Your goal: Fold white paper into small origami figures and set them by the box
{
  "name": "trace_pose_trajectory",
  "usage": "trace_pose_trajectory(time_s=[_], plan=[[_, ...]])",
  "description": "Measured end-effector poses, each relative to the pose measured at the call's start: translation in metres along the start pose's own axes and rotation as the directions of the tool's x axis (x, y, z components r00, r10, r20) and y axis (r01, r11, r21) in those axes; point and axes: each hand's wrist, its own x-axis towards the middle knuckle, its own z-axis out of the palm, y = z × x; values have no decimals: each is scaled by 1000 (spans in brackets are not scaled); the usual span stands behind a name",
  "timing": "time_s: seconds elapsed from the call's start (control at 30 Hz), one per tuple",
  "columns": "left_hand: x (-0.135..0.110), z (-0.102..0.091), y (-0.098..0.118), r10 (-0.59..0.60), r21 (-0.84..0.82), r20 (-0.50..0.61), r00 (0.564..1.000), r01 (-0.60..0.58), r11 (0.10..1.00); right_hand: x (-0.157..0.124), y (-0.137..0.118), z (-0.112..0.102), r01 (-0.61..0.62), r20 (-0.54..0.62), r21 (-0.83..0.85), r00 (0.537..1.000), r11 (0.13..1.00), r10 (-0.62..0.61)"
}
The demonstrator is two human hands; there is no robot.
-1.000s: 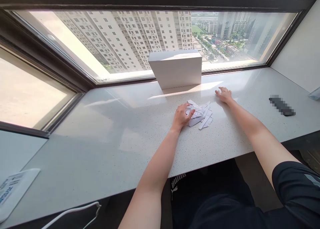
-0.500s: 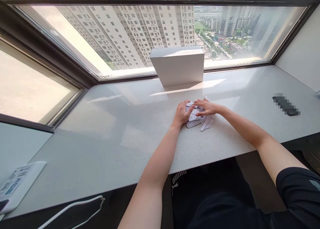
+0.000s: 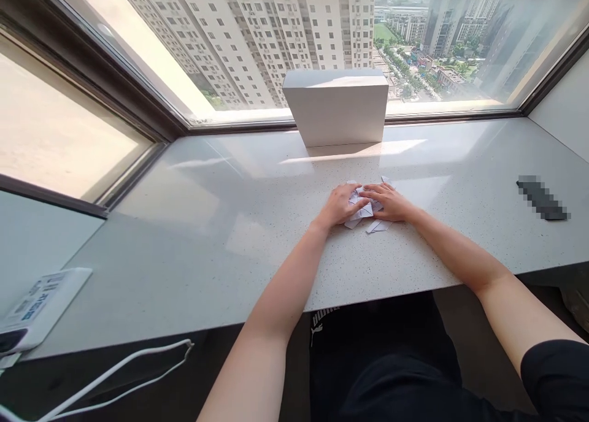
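Observation:
Folded white paper (image 3: 366, 211) lies on the pale speckled counter, in several flaps and strips. My left hand (image 3: 341, 203) covers its left side, fingers stretched over the far edge and thumb apart, lying across the top. From the right, my right hand (image 3: 386, 201) reaches over the same paper with its fingers extended flat on it. Both hands touch the paper and their fingertips nearly meet. Corners stick out behind the right hand and in front of both hands; the part under the palms is hidden.
A plain white box (image 3: 343, 115) stands upright behind the paper, against the window. A pixelated dark object (image 3: 543, 198) lies at the right. At the left edge sits a white labelled device (image 3: 50, 299), and a white cable (image 3: 119, 370) hangs below the counter.
The view has tilted and shifted slightly. My right hand has lowered from a raised, curved pose to lie flatter on the paper. My left hand now covers more of it, thumb stretched across.

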Motion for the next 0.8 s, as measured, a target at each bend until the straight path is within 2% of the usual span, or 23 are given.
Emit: trace_pose_trajectory(time_s=[0.1,0.23,0.43,0.53,0.67,0.73,0.8], plan=[[-14,-3,8,24,7,89,996,-25,1000,1,6,1,5,-74,1,997,1000,-5],[-29,-1,24,-27,115,210,977,3,993,2,11,2,11,-165,42,986,999,-4],[-24,-6,35,43,169,120,992,-63,984,-6,11,-15,133,-134,166,985,977,-111],[-22,-13,36,-2,232,111,994,-24,973,-11,16,-25,45,-109,135,994,990,-31],[-23,-19,37,-54,274,101,993,24,961,-16,25,-29,-153,68,49,986,987,150],[-23,-19,37,-76,281,86,993,49,958,-17,26,-29,-189,117,23,976,982,185],[-23,-18,35,-87,268,53,995,70,961,-18,23,-31,-176,106,24,979,984,172]])
